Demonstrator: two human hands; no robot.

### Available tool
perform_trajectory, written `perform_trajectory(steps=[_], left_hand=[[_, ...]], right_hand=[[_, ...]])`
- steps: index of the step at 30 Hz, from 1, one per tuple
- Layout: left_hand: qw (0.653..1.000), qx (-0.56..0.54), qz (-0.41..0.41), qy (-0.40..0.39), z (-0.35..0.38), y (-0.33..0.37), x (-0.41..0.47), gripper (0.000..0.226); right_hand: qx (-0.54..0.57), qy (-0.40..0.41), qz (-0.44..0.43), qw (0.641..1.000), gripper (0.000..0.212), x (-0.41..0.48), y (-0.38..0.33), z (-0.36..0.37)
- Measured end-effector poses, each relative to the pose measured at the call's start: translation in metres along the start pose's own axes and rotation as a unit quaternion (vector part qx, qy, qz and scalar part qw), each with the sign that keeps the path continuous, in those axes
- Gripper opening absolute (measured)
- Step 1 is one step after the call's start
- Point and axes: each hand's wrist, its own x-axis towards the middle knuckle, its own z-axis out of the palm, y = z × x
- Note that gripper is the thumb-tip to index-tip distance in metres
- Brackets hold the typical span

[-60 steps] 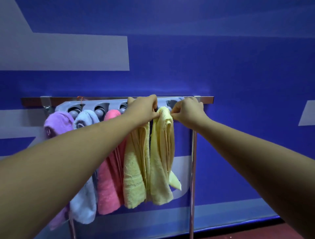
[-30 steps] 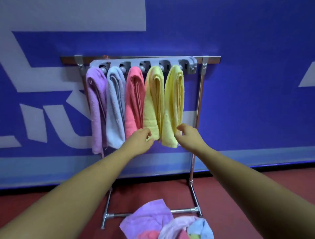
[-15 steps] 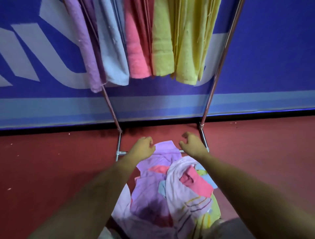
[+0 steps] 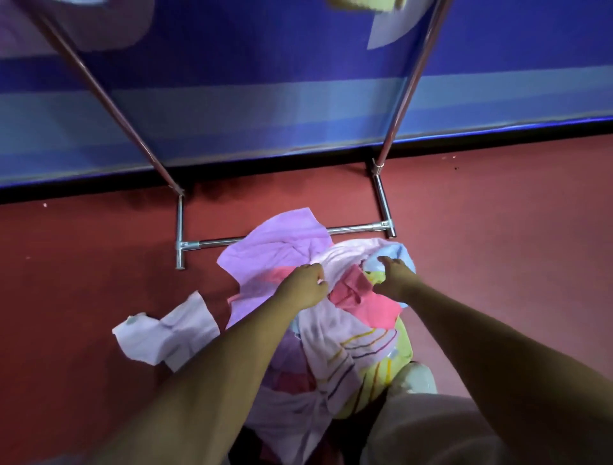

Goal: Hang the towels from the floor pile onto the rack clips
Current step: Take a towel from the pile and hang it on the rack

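A pile of towels (image 4: 318, 335) lies on the red floor in front of the rack's base bar (image 4: 356, 228). It holds a lilac towel (image 4: 275, 249), a pale pink towel (image 4: 345, 257), a coral one (image 4: 365, 303), a light blue one (image 4: 403, 254) and a striped white one (image 4: 338, 348). My left hand (image 4: 303, 287) pinches a fold of the pale pink towel. My right hand (image 4: 396, 277) rests on the pile at the light blue towel, its fingertips hidden. Only the tip of a hung yellow towel (image 4: 361, 4) shows at the top edge.
The rack's two metal poles (image 4: 406, 93) slant up against the blue wall, with feet (image 4: 179, 232) on the floor. A white cloth (image 4: 166, 335) lies apart at the pile's left. My pale-clad knee (image 4: 428, 428) is at the bottom right.
Both hands left the hung yellow towels and dropped to the floor pile. The view tilted down from the rack to the floor. My left hand closed on the pale pink towel.
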Motion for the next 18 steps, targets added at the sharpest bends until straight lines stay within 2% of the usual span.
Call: perform_trajectory(steps=[3,6,7,11,14,16,18], left_hand=[[0.999,-0.011,0.002,-0.043,0.035,0.003,0.019,0.028],[0.997,-0.025,-0.011,-0.071,0.066,-0.003,0.029,0.039],[0.997,-0.035,-0.019,-0.069,0.075,-0.007,0.032,0.042],[0.987,-0.119,-0.056,-0.087,0.104,-0.012,0.046,0.056],[0.977,-0.174,-0.071,-0.097,0.124,-0.019,0.056,0.052],[0.972,-0.211,-0.063,-0.082,0.130,-0.025,0.059,0.038],[0.966,-0.250,-0.054,-0.038,0.121,-0.024,0.054,0.021]], right_hand=[[0.021,-0.069,0.016,0.997,0.084,0.004,0.008,0.022],[0.033,-0.123,-0.008,0.992,0.046,0.009,0.004,0.037],[0.026,-0.132,-0.022,0.991,0.039,0.013,0.001,0.039],[0.087,-0.115,0.035,0.989,0.044,0.031,0.008,0.052],[0.115,-0.146,0.039,0.982,0.028,0.034,0.012,0.061],[0.144,-0.137,0.021,0.980,0.023,0.032,0.011,0.059],[0.220,-0.126,0.033,0.967,0.019,0.030,0.010,0.052]])
